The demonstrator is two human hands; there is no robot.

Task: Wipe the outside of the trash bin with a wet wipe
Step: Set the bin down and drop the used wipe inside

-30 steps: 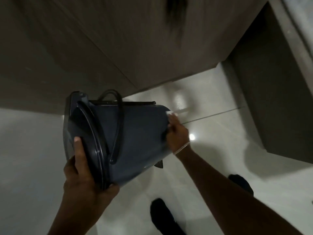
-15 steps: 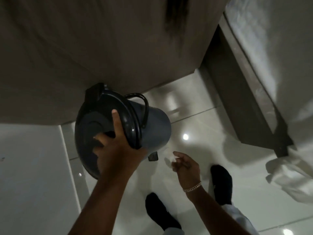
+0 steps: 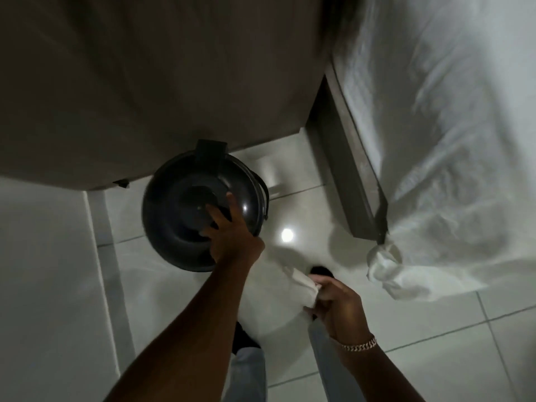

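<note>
The dark trash bin (image 3: 174,210) stands upright on the white tiled floor, seen from above with its round lid shut and the hinge toward the wall. My left hand (image 3: 229,236) rests on the near right side of the lid, fingers spread over its top. My right hand (image 3: 336,303) is lower right, away from the bin, closed on a crumpled white wet wipe (image 3: 301,281) that sticks out to the left of the fingers.
A brown cabinet panel (image 3: 174,82) rises right behind the bin. A bed with a white sheet (image 3: 449,140) and grey base fills the right side; a sheet corner hangs down. My feet in dark socks stand on the tiles below my hands.
The bin went from tilted on its side in my left hand to standing upright on the floor. My right hand left the bin's base and pulled back with the wipe.
</note>
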